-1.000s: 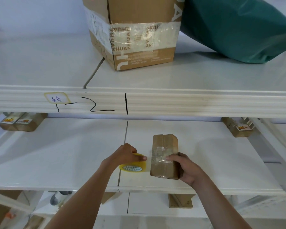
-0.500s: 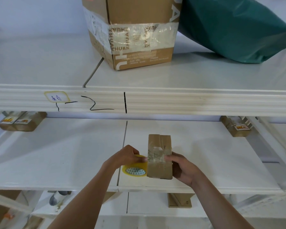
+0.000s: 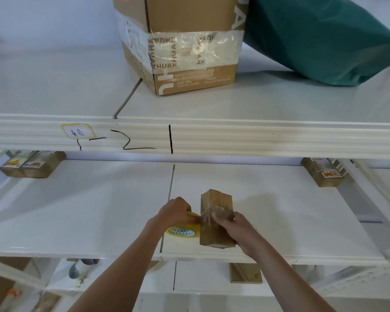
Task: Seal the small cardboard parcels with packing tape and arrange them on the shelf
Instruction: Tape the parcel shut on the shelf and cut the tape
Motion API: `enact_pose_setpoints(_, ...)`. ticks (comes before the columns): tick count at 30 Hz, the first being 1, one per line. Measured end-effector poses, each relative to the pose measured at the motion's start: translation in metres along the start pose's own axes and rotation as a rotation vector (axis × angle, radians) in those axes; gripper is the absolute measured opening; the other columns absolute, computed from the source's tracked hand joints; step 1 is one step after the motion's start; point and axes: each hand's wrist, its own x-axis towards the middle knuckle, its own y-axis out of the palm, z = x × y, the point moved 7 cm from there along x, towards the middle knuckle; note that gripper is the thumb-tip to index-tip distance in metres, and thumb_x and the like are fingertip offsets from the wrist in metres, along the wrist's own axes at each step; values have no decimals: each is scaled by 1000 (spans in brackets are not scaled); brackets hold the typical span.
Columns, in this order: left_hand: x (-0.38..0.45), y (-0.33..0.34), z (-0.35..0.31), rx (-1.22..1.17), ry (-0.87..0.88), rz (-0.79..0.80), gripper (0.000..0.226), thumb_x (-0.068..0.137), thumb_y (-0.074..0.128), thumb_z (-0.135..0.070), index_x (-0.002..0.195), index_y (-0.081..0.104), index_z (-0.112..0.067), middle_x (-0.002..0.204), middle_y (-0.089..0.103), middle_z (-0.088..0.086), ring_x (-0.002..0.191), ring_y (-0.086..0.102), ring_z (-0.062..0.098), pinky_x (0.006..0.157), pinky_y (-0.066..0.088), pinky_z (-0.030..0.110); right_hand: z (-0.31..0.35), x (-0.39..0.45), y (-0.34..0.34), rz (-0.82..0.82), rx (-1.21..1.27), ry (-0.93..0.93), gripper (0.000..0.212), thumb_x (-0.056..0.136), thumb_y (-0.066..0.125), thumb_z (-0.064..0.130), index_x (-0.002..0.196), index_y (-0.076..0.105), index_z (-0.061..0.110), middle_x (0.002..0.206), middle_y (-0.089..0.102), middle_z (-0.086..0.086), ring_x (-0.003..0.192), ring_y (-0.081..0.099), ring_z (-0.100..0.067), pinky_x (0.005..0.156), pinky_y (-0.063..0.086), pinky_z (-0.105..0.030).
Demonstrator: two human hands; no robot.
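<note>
A small brown cardboard parcel (image 3: 214, 203) stands on the middle white shelf (image 3: 99, 212), near its front edge, with clear tape wrapped across it. My right hand (image 3: 234, 228) grips the parcel from its right side, fingers over the taped band. My left hand (image 3: 176, 212) holds a yellow roll of packing tape (image 3: 185, 230) pressed against the parcel's left side. Two more small parcels (image 3: 29, 164) lie at the back left of the same shelf, and another small parcel (image 3: 322, 174) at the back right.
On the upper shelf (image 3: 54, 86) stands a large taped cardboard box (image 3: 182, 41), with a green bag (image 3: 324, 37) to its right. A flat cardboard piece (image 3: 245, 273) and a grey object (image 3: 79, 267) lie on the lower shelf. White frame struts (image 3: 374, 194) slope along the right.
The parcel has shifted left and turned a little toward the tape roll. My right hand has slid from the parcel's side up over the taped band; my left hand stays on the roll.
</note>
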Motion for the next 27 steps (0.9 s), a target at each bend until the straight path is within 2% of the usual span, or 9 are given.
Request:
enact_pose_setpoints(3, 1, 5, -7, 25, 8, -4, 57, 72, 73, -72, 79, 74, -16, 73, 66, -4, 71, 68, 13, 65, 51, 25, 4, -3, 3, -74, -148, 9, 89, 69, 86, 58, 133, 39, 17, 126, 53, 3, 111, 53, -18, 81, 48, -29)
enact_pose_setpoints(6, 2, 11, -3, -28, -19, 77, 51, 78, 70, -69, 83, 71, -18, 84, 70, 0, 78, 69, 14, 71, 52, 24, 3, 7, 2, -87, -153, 16, 98, 53, 92, 57, 131, 48, 17, 120, 62, 3, 106, 61, -15, 70, 50, -26)
enact_pose_setpoints(9, -4, 11, 11, -189, -59, 217, 54, 86, 62, -68, 96, 73, -16, 101, 70, 1, 91, 67, 15, 84, 53, 28, -6, 19, -11, -138, -153, 32, 97, 39, 91, 62, 123, 58, 26, 110, 70, 6, 100, 67, -16, 76, 60, -34)
enact_pose_setpoints(13, -9, 11, 23, -291, 6, 330, 41, 85, 69, -62, 74, 70, -23, 75, 65, -7, 79, 61, 12, 71, 43, 23, -14, 20, -20, -139, -115, 48, 91, 39, 91, 58, 119, 61, 24, 107, 72, 2, 98, 69, -20, 82, 62, -42)
enact_pose_setpoints(18, -4, 11, 21, -280, -14, 253, 51, 83, 69, -64, 87, 73, -14, 80, 68, -4, 81, 65, 12, 74, 48, 23, -9, 12, -19, -136, -107, 39, 91, 40, 90, 57, 118, 58, 24, 109, 70, 1, 101, 66, -20, 86, 61, -43)
enact_pose_setpoints(20, 0, 9, 23, -239, -29, 216, 56, 79, 68, -71, 78, 70, -14, 74, 64, -2, 75, 63, 14, 71, 45, 25, -10, 12, -19, -140, -96, 38, 91, 40, 90, 57, 118, 57, 25, 109, 69, 2, 102, 66, -20, 86, 60, -44)
enact_pose_setpoints(23, 7, 3, 33, 8, -70, 47, 72, 68, 61, -87, 70, 65, -15, 68, 59, -1, 68, 60, 15, 69, 44, 29, 5, 2, -19, -147, -83, 3, 82, 48, 90, 51, 116, 53, 25, 109, 67, 3, 102, 64, -20, 86, 59, -42)
enact_pose_setpoints(25, 7, -2, 37, 39, -102, -8, 70, 69, 64, -84, 70, 65, -13, 69, 61, -1, 70, 62, 15, 67, 46, 28, 11, -1, -18, -130, -63, -21, 78, 53, 89, 46, 118, 52, 24, 110, 65, 3, 101, 64, -18, 85, 58, -39)
enact_pose_setpoints(27, 5, -2, 38, -10, -113, 22, 67, 70, 67, -81, 65, 60, -14, 69, 61, 0, 69, 61, 16, 65, 44, 28, 16, -2, -17, -103, -44, -43, 80, 50, 87, 48, 119, 53, 25, 111, 66, 3, 100, 66, -18, 89, 58, -41)
